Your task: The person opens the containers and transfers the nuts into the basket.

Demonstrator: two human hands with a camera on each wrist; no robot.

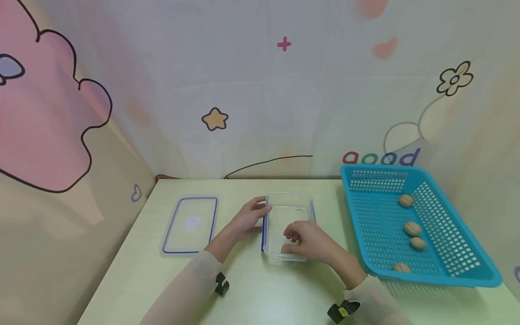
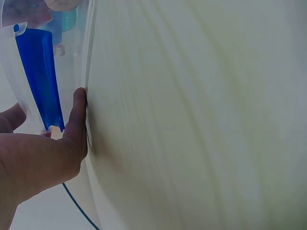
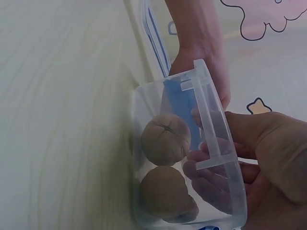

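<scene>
A clear plastic storage box with blue side clips stands in the middle of the table. My left hand holds its left side, fingers at the rim; in the left wrist view the thumb lies low along the wall, near a blue clip. My right hand reaches in over the near right part of the box, fingers loosely bent, thumb apart, nothing visible between them. Through the clear wall in the right wrist view, walnuts lie on the box floor below the right fingers.
To the left a clear lid with a blue seal lies flat on the table. A blue perforated basket stands at the right with several walnuts in it. A printed curtain hangs behind the table.
</scene>
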